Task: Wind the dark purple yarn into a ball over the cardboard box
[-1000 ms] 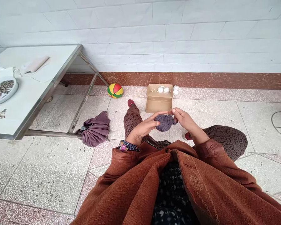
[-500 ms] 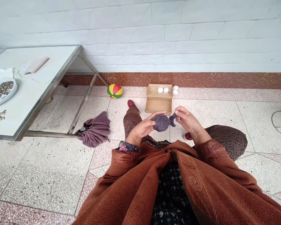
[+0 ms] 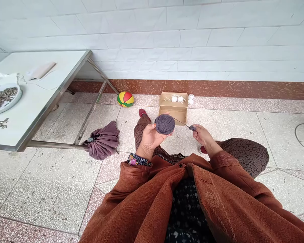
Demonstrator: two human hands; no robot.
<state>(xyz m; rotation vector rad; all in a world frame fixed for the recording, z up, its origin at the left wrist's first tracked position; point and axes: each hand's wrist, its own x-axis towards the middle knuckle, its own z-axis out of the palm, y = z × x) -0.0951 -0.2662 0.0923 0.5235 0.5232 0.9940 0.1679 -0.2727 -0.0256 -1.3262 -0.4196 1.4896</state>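
Left hand: cupped [image 3: 153, 138] beneath a round, dark grey-purple yarn ball [image 3: 165, 124], thumb against its side at nine o'clock.
Right hand: thumb and fingers [image 3: 202, 135] pinching a small tangled tuft of matching yarn [image 3: 192, 128], at three o'clock from the ball.
Strand: one thin dark thread [image 3: 181, 122] running between ball and tuft.
Handling: probably light, soft and squeezable; outer windings may slip, so a loose cupped hold around the middle seems best.
Box: open brown cardboard [image 3: 177, 111], one o'clock, two small white balls [image 3: 177, 98] in its far half.
Toy: red-yellow-green ball [image 3: 125, 99], ten o'clock.
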